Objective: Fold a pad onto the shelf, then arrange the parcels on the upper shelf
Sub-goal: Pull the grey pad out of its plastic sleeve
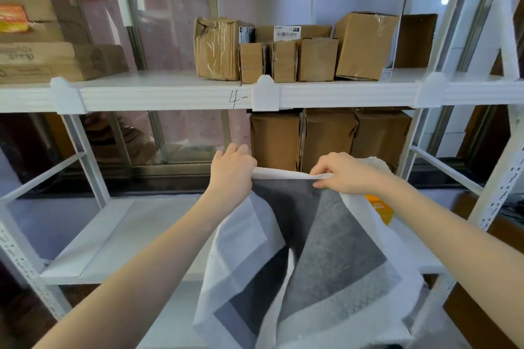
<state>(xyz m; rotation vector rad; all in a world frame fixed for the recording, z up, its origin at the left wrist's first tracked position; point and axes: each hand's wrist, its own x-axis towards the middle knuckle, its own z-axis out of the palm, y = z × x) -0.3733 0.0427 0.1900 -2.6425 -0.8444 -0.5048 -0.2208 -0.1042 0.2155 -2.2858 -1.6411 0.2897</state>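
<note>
A white-edged pad with a grey middle (326, 246) hangs in front of the lower shelf (113, 235). Its top edge is stretched between my hands. My left hand (232, 168) is closed on the left end of that edge. The right end is pinched by my right hand (344, 173). The pad droops in folds below my wrists. On the upper shelf (170, 93) stand several brown cardboard parcels (286, 61) in a close group, with a taller box (365, 45) leaning at their right.
Larger cartons (329, 139) stand at the back right of the lower shelf, behind the pad. Flat boxes (51, 59) are stacked at the upper shelf's left end. An orange item (381, 208) peeks out behind my right wrist. White uprights (499, 150) frame the bay.
</note>
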